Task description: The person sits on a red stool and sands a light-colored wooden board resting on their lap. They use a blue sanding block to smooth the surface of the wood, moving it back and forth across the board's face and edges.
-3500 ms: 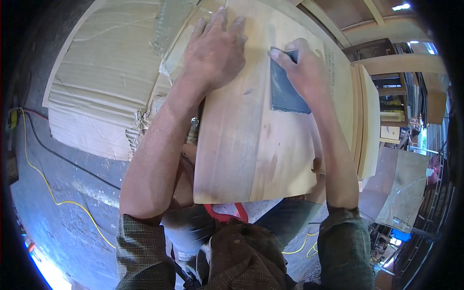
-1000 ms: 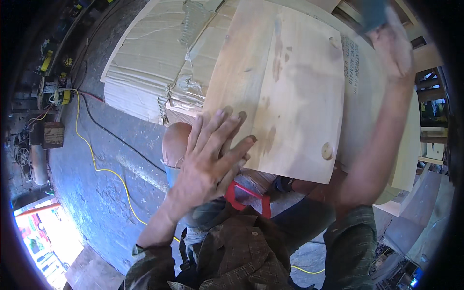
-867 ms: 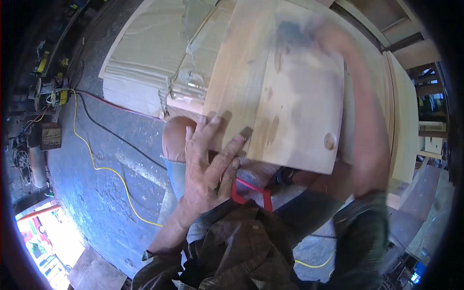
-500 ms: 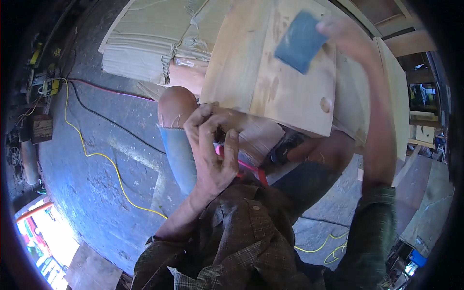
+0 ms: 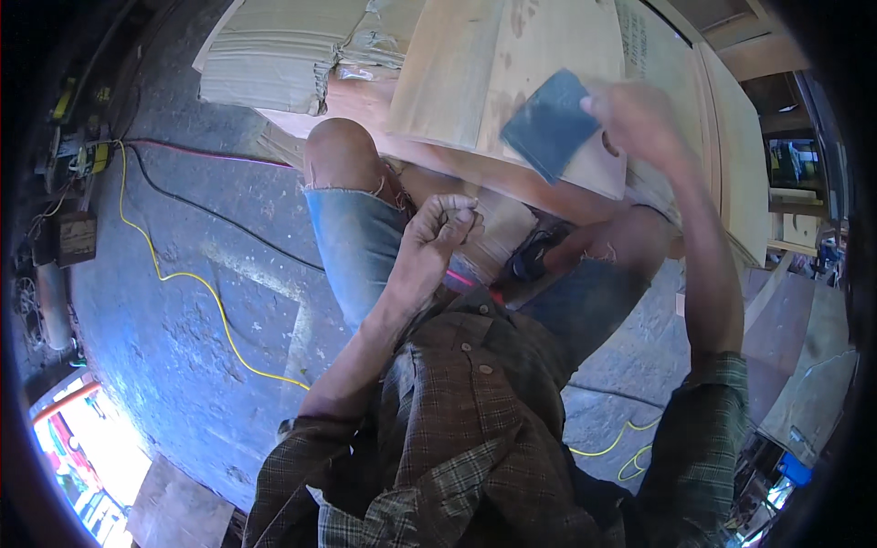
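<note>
A dark blue-green sheet of sandpaper (image 5: 548, 130) is pinched at its right corner by my right hand (image 5: 637, 126), which is slightly blurred. The sheet is over the near part of a pale wooden panel (image 5: 448, 78) with darker smudges, hiding some of its surface; I cannot tell whether it touches the wood. My left hand (image 5: 437, 236) is raised in front of my lap, between my knees, off the panel. Its fingers are curled in against the thumb, and whatever they hold, if anything, cannot be made out.
Flattened cardboard (image 5: 274, 64) lies left of the panel. More pale boards (image 5: 735, 155) stand at the right. A yellow cable (image 5: 210, 297) and a dark cable (image 5: 215, 212) run over the grey floor (image 5: 174, 365). My bent knees (image 5: 340, 151) flank the panel's near side.
My left hand has come off the panel's near edge, drawn back toward my lap and curled its fingers. My right hand has brought the sandpaper nearer and slightly left.
</note>
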